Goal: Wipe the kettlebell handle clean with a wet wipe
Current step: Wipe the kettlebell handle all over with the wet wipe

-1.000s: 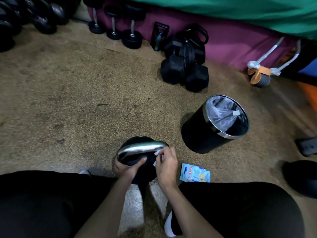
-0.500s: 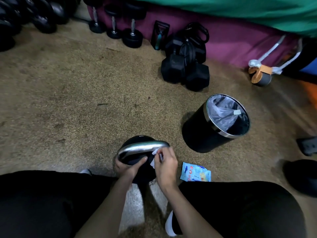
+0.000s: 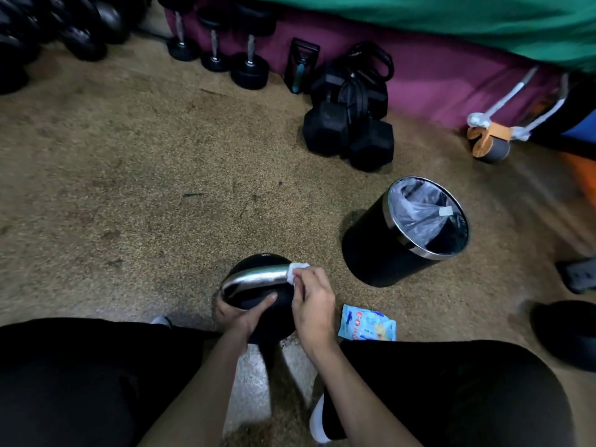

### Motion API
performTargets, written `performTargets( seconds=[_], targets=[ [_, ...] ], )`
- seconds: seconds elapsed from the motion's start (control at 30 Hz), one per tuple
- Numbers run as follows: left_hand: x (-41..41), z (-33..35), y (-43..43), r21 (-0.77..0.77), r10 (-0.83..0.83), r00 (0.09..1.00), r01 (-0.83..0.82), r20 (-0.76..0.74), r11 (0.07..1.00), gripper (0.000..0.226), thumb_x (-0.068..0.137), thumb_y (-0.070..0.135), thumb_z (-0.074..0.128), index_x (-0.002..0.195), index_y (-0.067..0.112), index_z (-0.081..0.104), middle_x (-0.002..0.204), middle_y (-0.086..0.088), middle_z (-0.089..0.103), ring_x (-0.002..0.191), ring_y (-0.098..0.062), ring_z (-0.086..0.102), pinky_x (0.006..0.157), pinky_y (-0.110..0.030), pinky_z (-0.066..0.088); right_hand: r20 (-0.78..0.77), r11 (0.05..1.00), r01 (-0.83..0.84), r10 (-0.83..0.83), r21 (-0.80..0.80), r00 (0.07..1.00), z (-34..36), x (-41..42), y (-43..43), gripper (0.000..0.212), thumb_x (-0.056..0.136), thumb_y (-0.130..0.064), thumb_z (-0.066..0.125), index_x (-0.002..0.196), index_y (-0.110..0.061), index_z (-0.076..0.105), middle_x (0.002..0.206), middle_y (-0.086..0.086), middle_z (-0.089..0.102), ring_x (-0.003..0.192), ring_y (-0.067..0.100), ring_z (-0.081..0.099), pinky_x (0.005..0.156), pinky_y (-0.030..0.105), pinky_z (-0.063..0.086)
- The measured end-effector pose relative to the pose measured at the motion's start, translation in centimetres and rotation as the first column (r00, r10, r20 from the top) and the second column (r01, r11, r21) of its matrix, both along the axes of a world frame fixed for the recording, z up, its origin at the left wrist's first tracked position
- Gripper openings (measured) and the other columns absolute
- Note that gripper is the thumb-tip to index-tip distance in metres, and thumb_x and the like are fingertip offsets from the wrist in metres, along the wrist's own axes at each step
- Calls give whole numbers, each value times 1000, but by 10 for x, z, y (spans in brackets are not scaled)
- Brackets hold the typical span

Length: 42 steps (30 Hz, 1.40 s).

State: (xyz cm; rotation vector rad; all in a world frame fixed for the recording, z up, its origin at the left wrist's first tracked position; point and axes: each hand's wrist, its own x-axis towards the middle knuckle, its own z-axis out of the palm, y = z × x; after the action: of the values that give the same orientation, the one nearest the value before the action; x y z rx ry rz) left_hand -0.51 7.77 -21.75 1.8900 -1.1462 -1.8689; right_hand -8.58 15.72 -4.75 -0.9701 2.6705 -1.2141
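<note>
Both hands work: left hand grips the heavy black kettlebell body; right hand pinches a soft white wet wipe on the slippery chrome handle.

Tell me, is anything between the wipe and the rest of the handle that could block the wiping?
Nothing visible does. The right hand presses the wipe on the handle's right end; the chrome bar is bare leftward. The left hand holds the kettlebell lower, near the handle's left end.

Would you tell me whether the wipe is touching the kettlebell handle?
Touching. The head view shows the right hand pressing the wipe against the right end of the handle.
</note>
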Motion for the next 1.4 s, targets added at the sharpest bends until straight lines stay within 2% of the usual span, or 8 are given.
performTargets(
  seconds=[0.23,0.43,0.63,0.77,0.93,1.13,1.3,1.4],
  targets=[
    [3,-6,1,-38,-2,1000,1,-19,999,189,-9,90,84,161,25,35,164,-11,49,148,-33,53,119,-54,50,-6,995,-16,17,103,1000,16,-21,-3,18,86,4,53,88,1,70,88,11,61,74,21,60,70,11,37],
    [1,13,0,-29,-20,1000,20,22,999,174,10,71,93,166,24,30,168,-13,43,152,-35,48,122,-51,46,16,939,-151,154,308,988,25,-24,-17,22,88,-4,50,94,-3,71,94,11,61,83,27,60,80,33,49],
    [1,1,1,0,31,999,-31,8,1000,175,8,76,97,162,27,32,167,-9,43,148,-32,52,118,-52,51,68,838,-187,177,513,982,35,-47,-23,21,91,-9,50,94,-9,71,97,17,61,87,33,62,77,30,46],
    [1,8,2,2,1,999,-1,45,1000,150,42,51,110,165,20,31,170,-12,39,152,-32,48,123,-46,45,118,784,-253,227,567,967,42,-45,-29,20,88,-10,51,86,-12,70,98,16,59,90,32,60,78,29,46],
    [0,13,3,17,10,1000,-11,11,1000,174,13,69,94,166,23,25,171,-10,35,154,-32,45,124,-50,45,218,733,-319,234,600,948,46,-61,-43,23,88,-9,51,99,-11,72,103,17,68,98,31,63,83,27,47],
    [2,11,2,-13,14,1000,-14,-6,1000,170,12,70,93,163,21,32,167,-11,43,150,-32,49,124,-49,44,247,694,-378,286,612,926,49,-66,-46,17,87,-17,59,95,-14,74,97,15,71,94,29,65,82,27,48],
    [3,11,3,11,11,1000,-11,-20,1000,156,30,56,107,162,24,32,168,-11,39,151,-33,47,126,-46,42,307,639,-407,268,652,913,45,-75,-63,22,87,-3,57,98,-14,73,110,10,65,103,25,60,99,31,47],
    [1,11,3,-3,12,1000,-12,-24,1000,164,17,66,98,162,28,30,168,-10,39,151,-35,47,125,-50,42,302,596,-418,289,685,908,43,-83,-60,22,85,-1,58,98,-11,72,109,9,66,100,22,62,93,23,45]
  ],
)
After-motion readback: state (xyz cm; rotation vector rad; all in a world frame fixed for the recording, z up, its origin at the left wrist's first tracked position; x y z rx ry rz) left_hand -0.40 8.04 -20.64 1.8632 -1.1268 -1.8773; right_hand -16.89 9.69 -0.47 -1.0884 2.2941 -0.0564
